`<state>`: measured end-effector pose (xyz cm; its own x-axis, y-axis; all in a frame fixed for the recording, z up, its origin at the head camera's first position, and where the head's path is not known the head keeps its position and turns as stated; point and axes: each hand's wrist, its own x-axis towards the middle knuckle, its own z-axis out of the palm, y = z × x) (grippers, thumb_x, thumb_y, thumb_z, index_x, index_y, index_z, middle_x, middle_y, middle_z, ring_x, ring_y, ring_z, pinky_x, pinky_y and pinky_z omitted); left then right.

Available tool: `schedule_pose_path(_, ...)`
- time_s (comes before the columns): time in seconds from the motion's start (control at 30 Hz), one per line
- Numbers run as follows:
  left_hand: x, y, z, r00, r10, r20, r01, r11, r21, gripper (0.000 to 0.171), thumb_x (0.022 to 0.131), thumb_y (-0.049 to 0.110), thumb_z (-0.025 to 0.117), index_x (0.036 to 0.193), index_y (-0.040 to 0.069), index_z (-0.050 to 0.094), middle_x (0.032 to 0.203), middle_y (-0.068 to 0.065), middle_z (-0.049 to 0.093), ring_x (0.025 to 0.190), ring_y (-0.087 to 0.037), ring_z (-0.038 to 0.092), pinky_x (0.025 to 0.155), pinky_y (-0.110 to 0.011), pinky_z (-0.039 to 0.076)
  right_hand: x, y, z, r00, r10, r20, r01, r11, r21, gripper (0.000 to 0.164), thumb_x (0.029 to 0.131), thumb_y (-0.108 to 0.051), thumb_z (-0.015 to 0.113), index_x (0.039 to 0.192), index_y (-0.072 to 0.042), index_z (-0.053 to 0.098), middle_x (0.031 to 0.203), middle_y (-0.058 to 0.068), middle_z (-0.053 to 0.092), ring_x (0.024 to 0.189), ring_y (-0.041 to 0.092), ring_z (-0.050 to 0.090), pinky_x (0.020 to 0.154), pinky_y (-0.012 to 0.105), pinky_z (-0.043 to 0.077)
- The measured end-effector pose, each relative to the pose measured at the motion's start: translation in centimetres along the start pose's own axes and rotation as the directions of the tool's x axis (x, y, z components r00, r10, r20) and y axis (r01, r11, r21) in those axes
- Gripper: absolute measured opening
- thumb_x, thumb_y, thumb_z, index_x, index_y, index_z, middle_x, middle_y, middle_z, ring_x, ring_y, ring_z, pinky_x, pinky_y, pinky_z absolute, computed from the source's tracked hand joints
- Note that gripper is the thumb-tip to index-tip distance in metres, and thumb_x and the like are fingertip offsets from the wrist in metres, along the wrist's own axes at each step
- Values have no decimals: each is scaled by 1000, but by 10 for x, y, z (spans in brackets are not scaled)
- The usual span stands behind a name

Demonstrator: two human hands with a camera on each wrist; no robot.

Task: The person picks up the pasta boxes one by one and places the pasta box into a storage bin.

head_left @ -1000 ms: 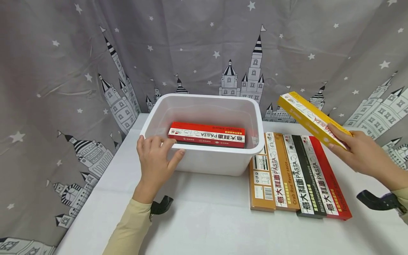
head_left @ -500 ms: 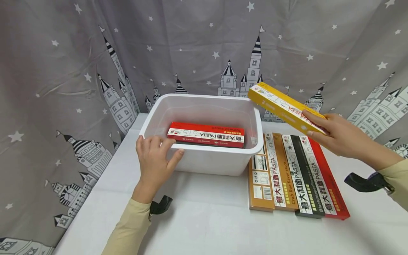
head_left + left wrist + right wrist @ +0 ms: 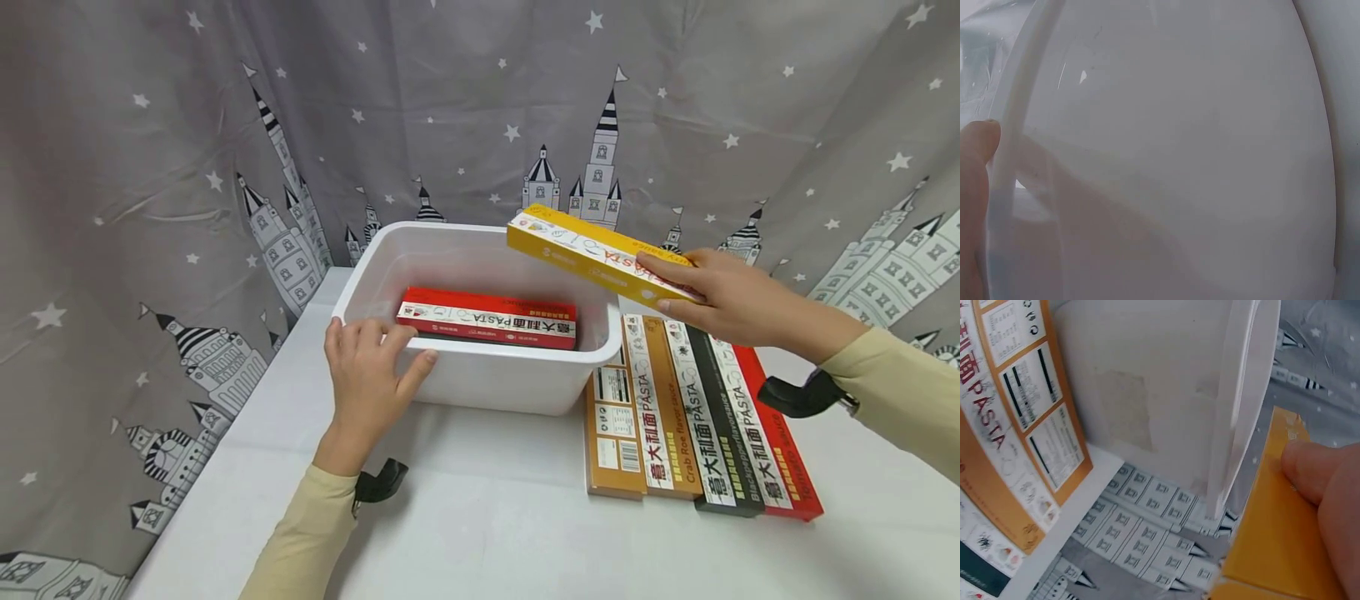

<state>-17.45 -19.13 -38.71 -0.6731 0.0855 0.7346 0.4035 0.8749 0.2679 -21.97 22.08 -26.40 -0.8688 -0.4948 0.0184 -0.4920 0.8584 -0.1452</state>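
In the head view my right hand (image 3: 731, 298) grips one end of a yellow pasta box (image 3: 592, 254), holding it tilted over the right part of a white plastic bin (image 3: 495, 379). The thumb presses the yellow box's end in the right wrist view. My left hand (image 3: 371, 383) holds the bin's front rim near its left corner, fingers over the edge and thumb along the outside. A red tomato sauce pasta box (image 3: 487, 318) lies inside the bin, with a dark edge showing beneath it. The left wrist view is mostly filled by the bin's wall (image 3: 1197, 125).
Several pasta boxes lie side by side on the white table (image 3: 480, 517) to the bin's right: brown crab roe boxes (image 3: 678, 425), a black pepper box (image 3: 723, 417) and a red box (image 3: 787, 450). A grey castle-print curtain (image 3: 450, 100) hangs behind.
My right hand has carried the yellow pasta box leftward, from beyond the row of boxes to over the bin. My left hand stays on the rim.
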Motion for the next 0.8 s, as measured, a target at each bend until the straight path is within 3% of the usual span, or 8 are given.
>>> schedule_pose_path(0.47,0,0,-1,1000,4,1,-4,1000,8,80,100,73,29,101,4,69,95,-22,60,101,-44,51,110,-76,23,49,-38,-9,981,-186,60,191,977,-98,61,98,-34,66,155,-29,44,117,19,62,93,26,53,72,39,44)
schedule_pose_path(0.6,0,1,-3,1000,-2,18,2,1000,8,61,99,61,46,103,4,69,96,-22,61,103,-44,51,111,-76,22,64,-47,-7,972,-217,87,226,968,-105,60,99,-33,66,155,-29,44,109,16,62,91,25,52,72,38,43)
schedule_pose_path(0.7,0,1,-4,1000,-10,30,10,1000,9,46,92,48,59,103,4,69,97,-22,61,104,-44,51,111,-76,22,76,-54,-3,966,-228,118,241,964,-115,60,99,-34,65,155,-29,43,104,15,60,88,24,52,71,37,43)
schedule_pose_path(0.8,0,1,-4,999,-16,39,15,1000,14,44,91,45,62,104,4,70,98,-22,61,105,-44,52,112,-76,22,86,-61,0,963,-222,154,242,961,-130,60,99,-34,64,155,-29,43,108,17,61,91,26,53,73,39,46)
